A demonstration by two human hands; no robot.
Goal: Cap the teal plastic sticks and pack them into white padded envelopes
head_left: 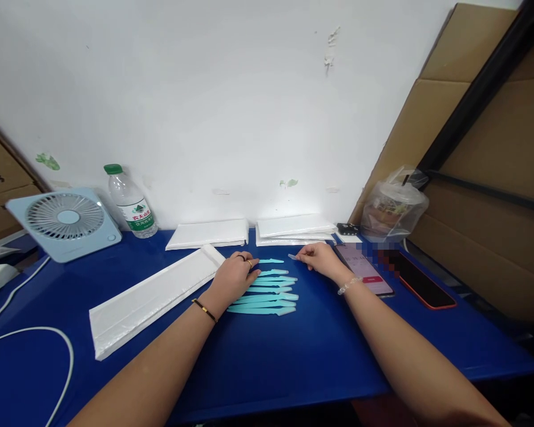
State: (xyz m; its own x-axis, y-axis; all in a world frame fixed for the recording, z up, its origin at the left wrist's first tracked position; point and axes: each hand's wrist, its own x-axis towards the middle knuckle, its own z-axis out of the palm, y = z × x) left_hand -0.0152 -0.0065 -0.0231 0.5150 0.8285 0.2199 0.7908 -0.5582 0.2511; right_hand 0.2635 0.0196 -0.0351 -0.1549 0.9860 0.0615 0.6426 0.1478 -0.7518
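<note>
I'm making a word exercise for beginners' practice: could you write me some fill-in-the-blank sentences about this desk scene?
The plastic bottle beside the fan has a ____ cap.
The slim turquoise tools lie on a ____ tabletop.
The small clear piece is held between the fingers of the ____ hand.
The phone farthest to the right has a frame coloured ____.

Missing words: green; blue; right; red.
</note>
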